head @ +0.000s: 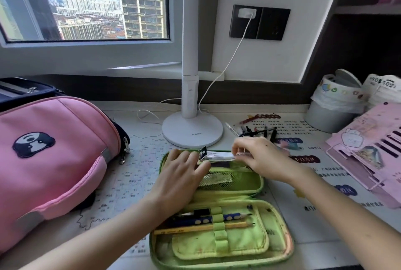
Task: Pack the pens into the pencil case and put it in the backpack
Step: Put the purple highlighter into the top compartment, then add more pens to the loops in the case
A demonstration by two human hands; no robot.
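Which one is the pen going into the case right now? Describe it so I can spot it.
Start at the white lamp base and drop to the open green pencil case. Over its far edge the right hand holds a pale, clear-bodied pen level, with a dark tag at its left end, unlike the loose pens lying behind.

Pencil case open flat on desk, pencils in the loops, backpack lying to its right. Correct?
Not quite: the head view shows the pink backpack lying to the left of the green pencil case, not the right. The case is open flat, with pencils in its loops.
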